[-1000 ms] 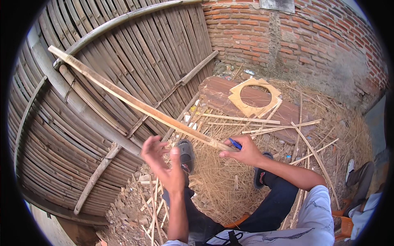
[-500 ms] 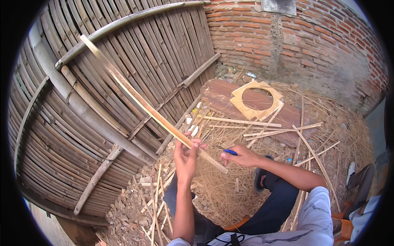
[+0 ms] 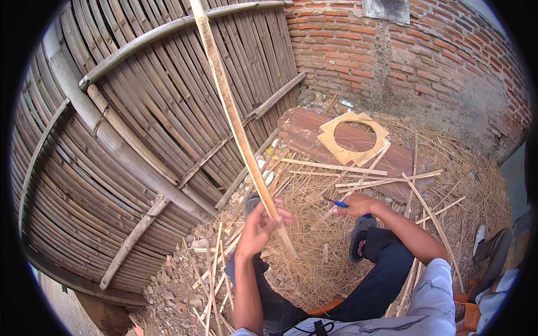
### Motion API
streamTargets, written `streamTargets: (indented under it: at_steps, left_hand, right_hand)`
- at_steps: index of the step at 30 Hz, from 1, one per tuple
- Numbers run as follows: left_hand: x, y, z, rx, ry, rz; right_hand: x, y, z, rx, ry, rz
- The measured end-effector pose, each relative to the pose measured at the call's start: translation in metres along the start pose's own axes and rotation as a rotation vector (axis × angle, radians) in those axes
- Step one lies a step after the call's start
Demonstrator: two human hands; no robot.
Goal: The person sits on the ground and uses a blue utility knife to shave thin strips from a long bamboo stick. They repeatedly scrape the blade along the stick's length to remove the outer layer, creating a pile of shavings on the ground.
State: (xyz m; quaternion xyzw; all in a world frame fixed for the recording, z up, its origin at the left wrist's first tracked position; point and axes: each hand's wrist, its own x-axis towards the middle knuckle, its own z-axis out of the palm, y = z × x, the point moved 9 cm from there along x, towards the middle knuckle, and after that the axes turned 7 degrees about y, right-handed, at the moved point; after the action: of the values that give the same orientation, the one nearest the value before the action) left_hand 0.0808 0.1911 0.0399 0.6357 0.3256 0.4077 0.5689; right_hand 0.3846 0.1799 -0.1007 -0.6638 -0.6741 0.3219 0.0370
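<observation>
My left hand point(image 3: 258, 231) is closed around the lower part of a long split bamboo strip point(image 3: 239, 134). The strip slants up and away to the left, its top passing in front of the slatted wall; its lower end is blurred by motion. To the right, at about the same height, my right hand point(image 3: 361, 205) grips a knife with a blue handle point(image 3: 341, 204). Its short dark blade points left, apart from the strip.
Loose bamboo strips point(image 3: 330, 166) and shavings point(image 3: 314, 252) cover the ground. A tan board with a round hole point(image 3: 329, 143) lies on a brown plank point(image 3: 302, 127). A bamboo-slat wall point(image 3: 157, 123) stands left, a brick wall point(image 3: 448, 67) behind. Another person's leg point(image 3: 493, 252) shows at right.
The bamboo strip has swung steeper, its top moving right and up. My right hand has moved right and slightly up with the knife, away from the strip.
</observation>
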Motion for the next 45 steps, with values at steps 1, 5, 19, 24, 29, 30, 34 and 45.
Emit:
streamTargets:
  at_steps: [1, 5, 19, 24, 29, 30, 34, 45]
  left_hand:
    - [-0.001, -0.001, 0.0, 0.008, -0.006, 0.001]
    - [0.003, -0.006, 0.004, 0.002, -0.041, 0.007]
    - [0.021, 0.03, -0.16, 0.145, 0.352, 0.053]
    - [-0.05, -0.007, -0.19, 0.321, 0.383, -0.169]
    - [-0.129, -0.056, -0.196, 0.362, 0.364, -0.28]
    - [-0.138, -0.06, -0.189, 0.35, 0.356, -0.294]
    - [-0.176, -0.074, -0.177, 0.318, 0.304, -0.371]
    - [-0.236, -0.096, -0.169, 0.14, -0.028, -0.693]
  right_hand:
    - [0.0, 0.0, 0.003, -0.011, -0.021, -0.015]
    - [0.007, 0.012, 0.014, -0.137, -0.052, -0.081]
    - [-0.013, -0.003, -0.013, 0.171, -0.046, -0.038]
    - [-0.031, -0.04, -0.052, 0.685, 0.159, -0.26]
    - [-0.071, -0.093, -0.114, 1.241, 0.403, -0.406]
    - [-0.08, -0.097, -0.126, 1.328, 0.45, -0.442]
    - [-0.106, -0.127, -0.161, 1.363, 0.595, -0.572]
    - [-0.103, -0.144, -0.152, 1.29, 0.648, -0.511]
